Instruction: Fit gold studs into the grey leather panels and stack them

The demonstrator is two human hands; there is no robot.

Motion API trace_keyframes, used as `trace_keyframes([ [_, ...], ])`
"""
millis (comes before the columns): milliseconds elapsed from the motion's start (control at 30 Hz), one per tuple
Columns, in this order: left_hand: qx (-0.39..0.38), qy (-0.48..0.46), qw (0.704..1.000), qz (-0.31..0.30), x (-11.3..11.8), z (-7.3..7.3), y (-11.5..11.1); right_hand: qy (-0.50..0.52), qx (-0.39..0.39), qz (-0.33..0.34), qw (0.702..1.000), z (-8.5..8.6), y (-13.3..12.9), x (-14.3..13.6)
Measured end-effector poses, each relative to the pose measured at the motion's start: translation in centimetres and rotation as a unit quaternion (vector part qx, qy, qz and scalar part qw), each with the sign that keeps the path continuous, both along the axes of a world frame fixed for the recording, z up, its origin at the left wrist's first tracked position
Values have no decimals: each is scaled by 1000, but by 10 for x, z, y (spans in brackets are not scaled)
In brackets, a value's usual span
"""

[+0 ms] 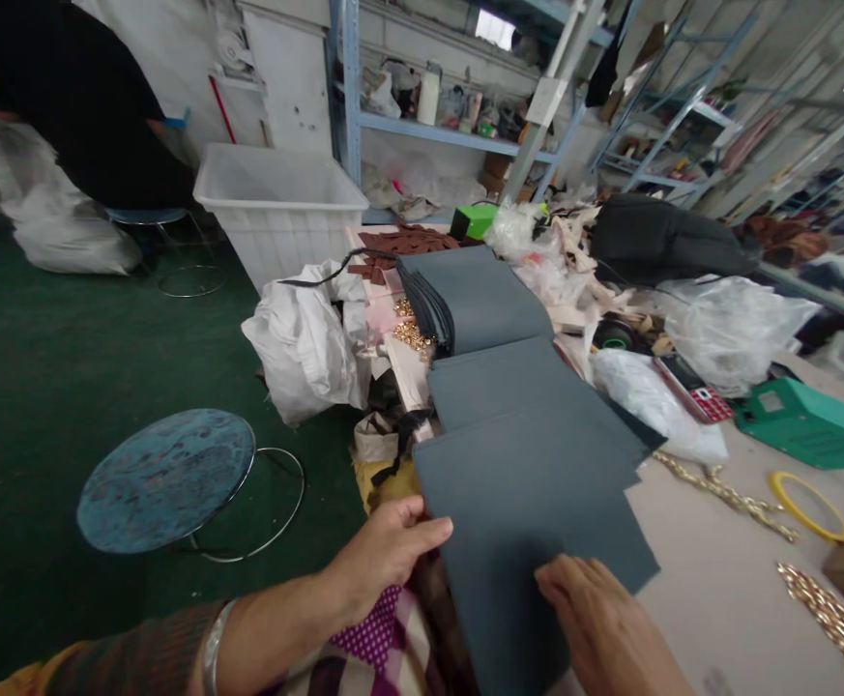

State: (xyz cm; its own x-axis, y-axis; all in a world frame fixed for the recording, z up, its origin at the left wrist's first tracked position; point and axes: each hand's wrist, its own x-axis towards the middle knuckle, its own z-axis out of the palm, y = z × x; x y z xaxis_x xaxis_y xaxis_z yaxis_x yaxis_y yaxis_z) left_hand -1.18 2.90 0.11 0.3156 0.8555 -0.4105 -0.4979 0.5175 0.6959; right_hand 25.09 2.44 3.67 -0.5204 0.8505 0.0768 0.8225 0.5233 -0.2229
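Observation:
A blue-grey, leather-like panel (509, 483) lies at the near edge of the table, overlapping another panel (515, 377) of the same colour. My left hand (385, 556) is at its left edge, thumb on top and fingers beneath, gripping it. Over the near part of the panel is my right hand (602, 619), with fingers bent and pressed together; whatever its fingertips hold is hidden. Farther back, a folded stack of blue-grey panels (480, 300) rests on the table, its layered edges facing left.
Gold chains (828, 619), a yellow tape ring (809, 505) and a green device (813, 422) lie on the table at right. A blue round stool (167, 478) and a white bag (305, 343) are at left. Behind stands a white bin (280, 193); a person in black (80, 106) is beyond.

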Motion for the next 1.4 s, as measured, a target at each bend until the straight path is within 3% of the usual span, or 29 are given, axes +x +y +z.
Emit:
trace_keyframes([
  [167,48,-23,995,-90,10,5,-13,71,-249,-73,963,4,-31,6],
  [333,-27,-70,990,-121,27,5,-26,250,-276,-278,885,1,-33,-7],
  [400,-62,-57,989,-120,32,5,-27,317,-277,-321,848,-2,-33,-13],
  [467,-77,-36,989,-119,34,6,-26,360,-280,-320,831,-3,-33,-19],
  [733,-56,-9,992,-114,31,18,-24,382,-300,-284,826,-5,-33,-38],
  [1100,-31,-14,995,-98,29,13,-27,372,-264,-278,845,-10,-35,-47],
  [1200,-7,4,992,-125,28,15,-30,395,-246,-295,834,-11,-37,-52],
  [1267,31,46,987,-152,28,19,-29,403,-225,-298,836,-7,-36,-54],
  [1333,102,110,974,-172,30,24,-24,381,-180,-299,856,-3,-33,-51],
  [1400,212,185,940,-191,35,28,-16,338,-125,-313,879,2,-29,-43],
])
